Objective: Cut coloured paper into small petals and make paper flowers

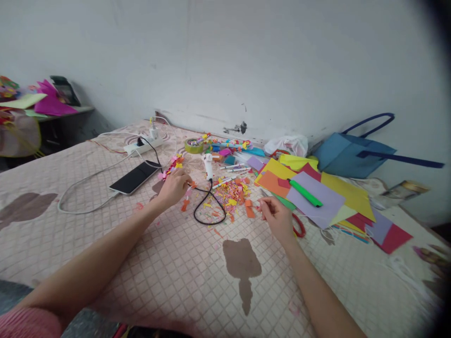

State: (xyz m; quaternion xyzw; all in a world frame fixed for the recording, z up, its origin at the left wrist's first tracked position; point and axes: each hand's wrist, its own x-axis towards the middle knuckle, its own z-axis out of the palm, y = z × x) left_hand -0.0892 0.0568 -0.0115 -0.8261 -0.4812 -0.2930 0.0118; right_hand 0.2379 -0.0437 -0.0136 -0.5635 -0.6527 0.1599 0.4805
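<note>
My left hand (175,187) is lowered over the cloth, its fingers pinched together at a small orange paper piece (192,184). Just behind that hand lies a row of pink, red and yellow paper bits (172,164). My right hand (276,216) is closed, thumb against fingertips; what it pinches is too small to make out. Close to its fingertips is a folded orange paper piece (250,209). Partly under the right hand are scissors with a red handle (299,226). Between both hands spread many paper scraps (230,195) and a white glue gun (208,166) with a looped black cord (210,223).
Coloured paper sheets (338,188) with a green cutter (306,193) lie at right, before a blue bag (352,155). A phone (136,178) on a cable and a power strip (143,146) are at left. Tape (193,146) sits near the wall.
</note>
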